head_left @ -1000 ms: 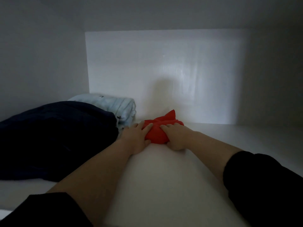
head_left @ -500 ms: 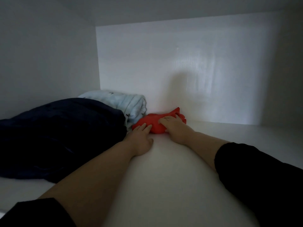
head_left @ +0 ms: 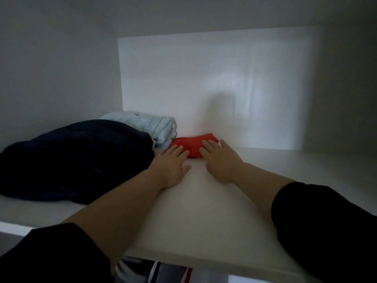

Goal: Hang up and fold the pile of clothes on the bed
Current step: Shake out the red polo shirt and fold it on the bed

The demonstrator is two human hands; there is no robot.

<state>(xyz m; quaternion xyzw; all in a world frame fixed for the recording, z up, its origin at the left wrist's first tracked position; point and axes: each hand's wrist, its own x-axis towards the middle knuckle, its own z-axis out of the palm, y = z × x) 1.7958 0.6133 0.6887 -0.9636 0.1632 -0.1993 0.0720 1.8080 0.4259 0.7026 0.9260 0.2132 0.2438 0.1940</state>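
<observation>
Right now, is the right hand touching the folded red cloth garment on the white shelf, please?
Touching: the head view shows the right hand's straight fingers resting on the red garment's right end.

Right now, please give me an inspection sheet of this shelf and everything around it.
Surface: white shelf, dimly lit.
Job's things: red folded garment at the back, beside light blue folded garment; dark navy garment in front on the left.
Clutter: nothing seen.
Hands: left hand flat, fingertips at the red garment's edge; right hand flat, fingers on it.
Cables: nothing seen.
Surroundings: white back panel; striped fabric below the shelf.
</observation>
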